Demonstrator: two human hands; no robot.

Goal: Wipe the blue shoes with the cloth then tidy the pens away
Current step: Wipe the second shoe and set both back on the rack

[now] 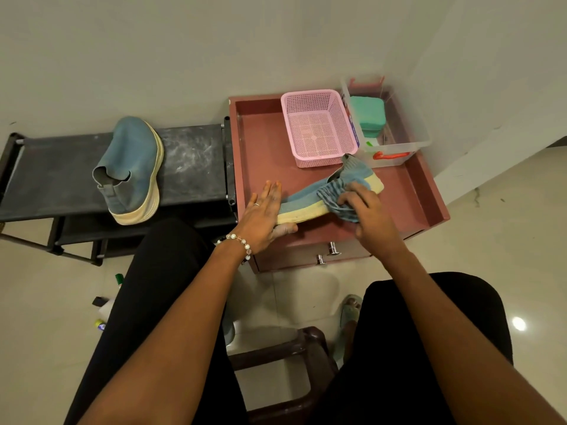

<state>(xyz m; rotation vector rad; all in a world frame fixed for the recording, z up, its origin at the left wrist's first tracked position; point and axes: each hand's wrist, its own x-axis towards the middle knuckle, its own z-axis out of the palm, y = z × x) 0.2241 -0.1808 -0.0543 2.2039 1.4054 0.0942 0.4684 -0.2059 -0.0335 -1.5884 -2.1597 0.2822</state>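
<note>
Right hand (365,216) grips the cloth (333,196) on the shoe (302,199) (left hand (262,216) steadies it, fingers straight).

Pale walls (214,41) — glossy tiled floor (491,240)

A: Place type?
B: Home, corner of a room, looks like an entry or shoe spot. Glossy pale tile floor (46,296), plain painted walls (214,41) meeting at a corner.
A: Evidence?
B: Low black shoe rack (190,161) with a worn blue shoe (132,167) on it, dusty top. Beside it a small reddish cabinet (260,142) with drawer knobs (333,249), a pink plastic basket (319,124) and a clear storage box (395,139) on top.
A: Anything else domestic?
B: Dark plastic stool (294,348) under the person, slipper (349,308) on the floor, small bottles (101,325) lying by the rack.
</note>
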